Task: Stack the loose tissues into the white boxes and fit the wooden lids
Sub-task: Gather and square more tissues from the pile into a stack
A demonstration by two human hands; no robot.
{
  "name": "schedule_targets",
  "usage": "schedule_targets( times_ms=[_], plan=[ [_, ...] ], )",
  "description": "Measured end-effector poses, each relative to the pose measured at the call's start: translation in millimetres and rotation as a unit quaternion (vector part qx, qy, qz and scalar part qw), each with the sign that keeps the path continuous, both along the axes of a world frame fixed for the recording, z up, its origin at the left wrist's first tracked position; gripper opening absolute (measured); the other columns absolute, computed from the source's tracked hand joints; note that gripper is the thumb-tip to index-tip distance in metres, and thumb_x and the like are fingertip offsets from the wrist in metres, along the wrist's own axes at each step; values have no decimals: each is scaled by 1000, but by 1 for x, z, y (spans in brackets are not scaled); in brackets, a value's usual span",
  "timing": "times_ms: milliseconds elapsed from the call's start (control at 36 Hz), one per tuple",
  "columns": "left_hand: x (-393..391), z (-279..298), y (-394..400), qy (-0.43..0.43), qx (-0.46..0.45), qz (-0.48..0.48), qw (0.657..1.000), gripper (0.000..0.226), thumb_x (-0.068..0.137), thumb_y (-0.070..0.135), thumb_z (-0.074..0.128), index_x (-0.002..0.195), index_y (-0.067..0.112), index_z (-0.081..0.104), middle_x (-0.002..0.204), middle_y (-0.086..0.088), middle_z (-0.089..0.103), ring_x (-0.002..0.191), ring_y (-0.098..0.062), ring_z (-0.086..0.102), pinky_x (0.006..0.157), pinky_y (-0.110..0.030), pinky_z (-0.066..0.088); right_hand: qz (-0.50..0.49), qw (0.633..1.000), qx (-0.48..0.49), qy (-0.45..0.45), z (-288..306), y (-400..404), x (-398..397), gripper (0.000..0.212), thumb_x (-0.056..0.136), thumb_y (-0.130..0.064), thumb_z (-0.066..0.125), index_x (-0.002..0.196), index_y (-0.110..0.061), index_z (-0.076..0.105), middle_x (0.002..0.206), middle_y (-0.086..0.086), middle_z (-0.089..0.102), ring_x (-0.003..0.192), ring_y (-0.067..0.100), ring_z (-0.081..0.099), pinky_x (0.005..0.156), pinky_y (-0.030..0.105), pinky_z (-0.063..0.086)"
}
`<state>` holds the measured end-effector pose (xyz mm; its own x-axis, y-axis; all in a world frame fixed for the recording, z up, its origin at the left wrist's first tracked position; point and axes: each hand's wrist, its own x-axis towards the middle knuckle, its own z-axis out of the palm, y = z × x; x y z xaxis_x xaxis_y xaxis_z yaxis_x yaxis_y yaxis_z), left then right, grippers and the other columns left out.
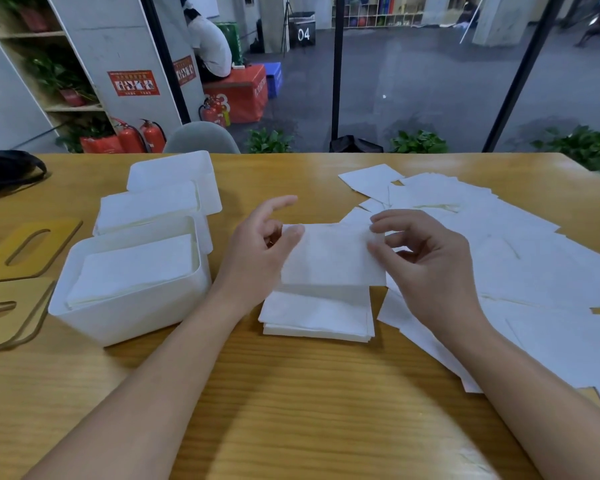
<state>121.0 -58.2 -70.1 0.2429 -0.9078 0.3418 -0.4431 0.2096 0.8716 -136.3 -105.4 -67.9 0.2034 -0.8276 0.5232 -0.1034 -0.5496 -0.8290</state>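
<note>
At frame centre, a folded tissue [333, 258] hangs over a small stack [317, 317], pinched at its side edges by the left hand [257, 258] and right hand [426, 261], fingers clamped on it. It looks featherlight, limp and easily torn, best held by both edges. Left, filled boxes [132, 306] and lids [25, 251] sit on the wooden worktop [291, 393]; loose tissues [516, 258] sprawl right. Beyond, a hall.

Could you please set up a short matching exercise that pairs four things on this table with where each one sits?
Things:
1. held tissue
2. nearest white box
3. wooden lids
4. loose tissues

Places:
A. far left of the table
B. spread over the right side
C. between both hands
D. left of the left hand

Pairs: 1-C, 2-D, 3-A, 4-B
</note>
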Motion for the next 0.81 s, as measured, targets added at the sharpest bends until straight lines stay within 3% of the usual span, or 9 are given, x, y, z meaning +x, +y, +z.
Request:
schedule_targets(
  times_ms=[139,250,361,444,528,639,722,806],
  plan=[
    [-2,-1,7,-55,5,19,998,34,108,40,65,141,44,61,58,10,48,56,-6,44,60,-16,41,9,999,30,41,-2,4,0,30,96,-6,78,110,-32,76,123,-12,75,81,20,71,63,19,50],
    [-1,-11,22,-120,47,32,991,24,108,42,64,132,46,65,63,11,52,57,-5,50,58,-21,43,29,995,37,91,-4,16,5,41,92,-2,77,112,-37,75,121,-19,72,82,17,68,66,21,53],
    [0,-17,37,-163,78,60,982,11,109,41,63,110,42,74,65,13,53,57,-7,50,54,-18,41,42,984,44,168,-9,22,8,37,90,-4,78,112,-35,76,121,-20,67,79,15,67,71,25,54],
    [-1,-15,38,-185,86,77,976,11,108,42,64,105,40,75,65,15,53,59,-8,51,56,-21,40,59,971,37,229,-10,21,7,36,89,-8,79,114,-34,76,118,-23,64,74,14,67,73,22,51],
    [0,-16,37,-206,112,81,969,16,105,51,67,112,39,76,79,16,55,75,-6,55,69,-27,41,56,952,15,302,-7,19,3,32,88,-23,80,114,-41,74,117,-24,58,79,10,63,75,20,48],
    [3,-14,41,-192,166,15,967,46,101,68,62,140,43,65,120,26,53,124,-6,48,109,-37,46,43,953,33,298,-2,14,-1,26,93,-46,74,119,-47,71,123,-25,56,97,6,60,79,22,46],
    [0,-11,48,-206,196,-24,958,60,99,73,60,154,50,47,143,29,51,146,-4,29,128,-51,30,62,929,64,359,2,13,0,55,94,-69,67,142,-43,62,134,-25,56,111,-2,59,93,25,47],
    [-7,-9,53,-231,207,-39,950,72,99,70,63,162,51,35,154,28,42,142,5,20,130,-55,22,76,892,68,440,6,17,5,82,92,-71,70,160,-32,48,151,-13,55,134,7,52,109,28,40]
  ],
)
